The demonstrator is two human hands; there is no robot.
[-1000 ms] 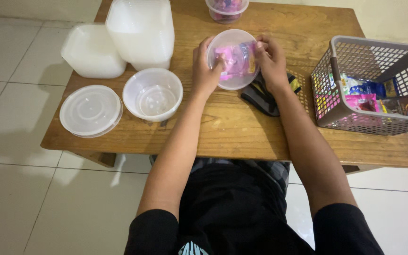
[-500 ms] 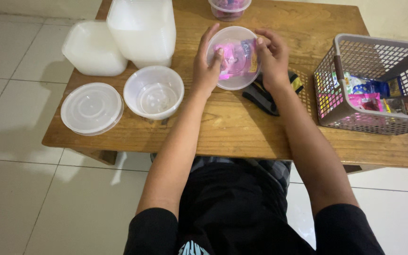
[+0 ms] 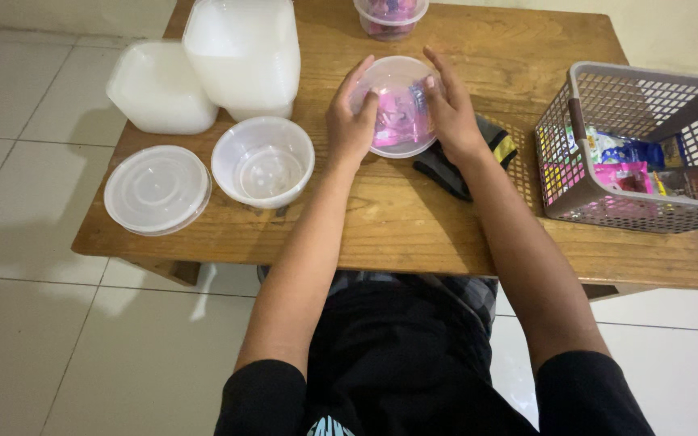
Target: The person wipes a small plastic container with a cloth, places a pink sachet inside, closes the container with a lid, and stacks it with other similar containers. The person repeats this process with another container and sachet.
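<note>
On the wooden desk, the left hand and right hand, fingers spread, cup a round clear plastic tub of pink packets, lid up. Left: an empty bowl and a lid. Right: a grey mesh basket. Behind: stacked tubs.

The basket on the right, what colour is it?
The basket is grey-brown plastic mesh, seen in the head view.
</note>
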